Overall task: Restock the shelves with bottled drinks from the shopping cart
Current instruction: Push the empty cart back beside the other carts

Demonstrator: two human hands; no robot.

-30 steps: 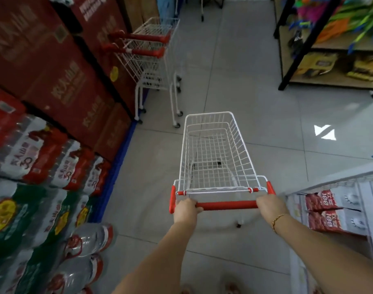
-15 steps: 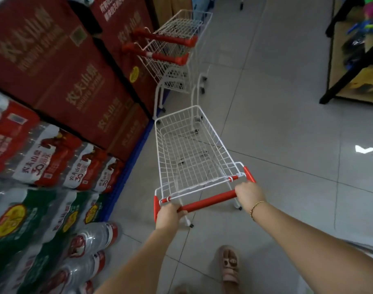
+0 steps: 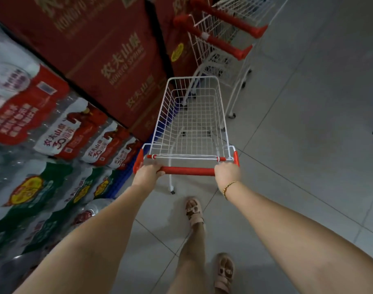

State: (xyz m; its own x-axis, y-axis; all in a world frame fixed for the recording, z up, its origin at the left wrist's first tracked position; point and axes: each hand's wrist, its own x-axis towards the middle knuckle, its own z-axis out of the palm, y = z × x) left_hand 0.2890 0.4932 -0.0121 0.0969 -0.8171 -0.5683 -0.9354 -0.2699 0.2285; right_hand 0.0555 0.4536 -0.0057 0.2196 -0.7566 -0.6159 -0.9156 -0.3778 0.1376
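Shopping cart (image 3: 160,115) stands straight ahead of the person, and its wire basket shows no bottles. Left hand (image 3: 147,171) and right hand (image 3: 227,172) each curl around the red handle (image 3: 188,171) at the cart's near end, one at either end of the bar, fingers wrapped over the top. Close along the cart's left side lie stacked packs of bottled water (image 3: 60,132), with red cartons (image 3: 109,49) further along the same side. Just beyond the cart's far end stand two nested carts (image 3: 219,45). Tiled floor (image 3: 298,124) lies to the cart's right.

Judging by the bare basket, the step in hand is steering the cart, either for a fresh load from the stock on its left or to park it; I cannot tell which. The next move calls for a steady two-handed push, holding the cart's left wall off the cartons and its nose short of the nested carts.
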